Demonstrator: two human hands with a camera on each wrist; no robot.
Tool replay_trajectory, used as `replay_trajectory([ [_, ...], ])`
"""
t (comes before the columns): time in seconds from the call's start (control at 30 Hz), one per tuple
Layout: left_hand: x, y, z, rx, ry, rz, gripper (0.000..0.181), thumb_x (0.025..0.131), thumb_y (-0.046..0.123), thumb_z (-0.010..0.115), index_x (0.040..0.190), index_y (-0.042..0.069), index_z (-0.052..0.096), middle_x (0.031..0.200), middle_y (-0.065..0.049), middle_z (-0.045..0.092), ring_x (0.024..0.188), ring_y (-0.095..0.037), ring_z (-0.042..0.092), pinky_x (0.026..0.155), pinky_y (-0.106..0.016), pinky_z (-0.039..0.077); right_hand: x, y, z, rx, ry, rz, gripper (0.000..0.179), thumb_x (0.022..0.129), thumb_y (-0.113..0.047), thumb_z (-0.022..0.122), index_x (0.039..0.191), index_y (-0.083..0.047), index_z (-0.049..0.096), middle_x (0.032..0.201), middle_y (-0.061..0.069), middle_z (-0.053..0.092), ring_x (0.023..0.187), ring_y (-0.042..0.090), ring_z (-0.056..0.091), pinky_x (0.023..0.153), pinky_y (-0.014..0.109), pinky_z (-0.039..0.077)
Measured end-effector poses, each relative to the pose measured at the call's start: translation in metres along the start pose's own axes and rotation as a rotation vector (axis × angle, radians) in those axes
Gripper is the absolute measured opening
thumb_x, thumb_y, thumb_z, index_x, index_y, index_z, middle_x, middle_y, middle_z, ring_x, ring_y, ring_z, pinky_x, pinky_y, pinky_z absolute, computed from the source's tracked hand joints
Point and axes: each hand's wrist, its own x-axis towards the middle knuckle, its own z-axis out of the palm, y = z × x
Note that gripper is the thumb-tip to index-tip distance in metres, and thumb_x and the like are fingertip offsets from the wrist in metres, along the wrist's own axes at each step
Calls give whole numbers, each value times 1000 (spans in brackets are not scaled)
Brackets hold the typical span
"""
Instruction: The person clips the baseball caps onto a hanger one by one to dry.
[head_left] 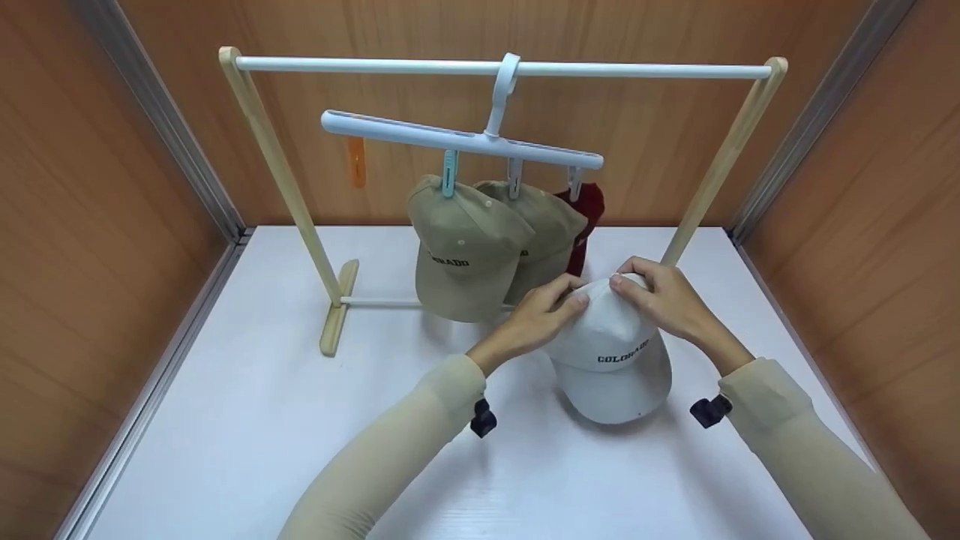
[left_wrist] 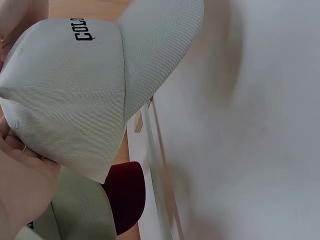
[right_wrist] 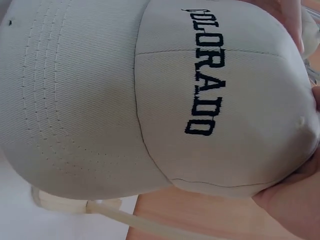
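Observation:
A white cap [head_left: 600,330] with dark COLORADO lettering hangs crown-up between both hands, its brim pointing down. My left hand [head_left: 536,319] pinches the crown's left side, thumb on the near face. On the other side my right hand [head_left: 667,300] grips the crown top with its thumb in front; its other fingertips are hidden behind the cap. The lettering fills much of the right wrist view on the cap [right_wrist: 215,100]. Just left and behind, a khaki cap [head_left: 469,277], a second khaki cap [head_left: 551,259] and a dark red cap [head_left: 592,202] hang from clips on a pale blue hanger [head_left: 420,133].
The hanger hooks over the white rail [head_left: 637,71] of a rack with wooden legs [head_left: 277,165]. An orange clip [head_left: 357,161] hangs free at the hanger's left end. A white table [head_left: 247,420] lies below, with wood-grain walls [head_left: 90,225] around it.

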Motion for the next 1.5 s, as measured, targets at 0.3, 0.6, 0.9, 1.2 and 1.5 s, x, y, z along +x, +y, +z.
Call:
replay_trajectory([
  [0.3, -18, 12, -7, 2, 36, -29, 31, 113, 37, 51, 129, 14, 65, 123, -3, 71, 107, -15, 65, 97, -39, 55, 1, -10, 3, 2, -78, -39, 30, 110, -39, 59, 111, -10, 69, 112, 12, 71, 97, 30, 68, 84, 53, 62],
  [0.6, -32, 17, -24, 16, 77, -17, 27, 113, 34, 53, 120, 12, 68, 115, -3, 71, 100, -14, 64, 89, -35, 55, 9, -24, 11, -12, -106, -135, 25, 109, -34, 61, 104, -12, 72, 100, 7, 70, 94, 24, 54, 73, 38, 55],
  [0.9, -48, 18, -49, 73, 103, -5, 25, 112, 32, 54, 114, 12, 69, 109, -2, 71, 99, -16, 63, 87, -35, 54, 16, -37, 29, 62, -165, -182, 25, 109, -35, 62, 107, -12, 70, 107, 6, 75, 92, 23, 68, 81, 44, 62],
  [1.2, -70, 27, -71, 104, 150, -10, 25, 112, 30, 53, 109, 11, 69, 103, -1, 70, 94, -16, 62, 83, -35, 52, 20, -60, 40, 124, -234, -218, 28, 110, -36, 59, 108, -11, 71, 107, 7, 73, 92, 23, 68, 83, 45, 62],
  [1.5, -97, 40, -94, 91, 190, -36, 25, 112, 30, 53, 106, 11, 68, 101, -1, 67, 95, -20, 62, 84, -38, 51, 21, -89, 49, 159, -281, -280, 25, 110, -35, 60, 106, -13, 71, 100, 2, 72, 89, 18, 64, 78, 37, 57],
])
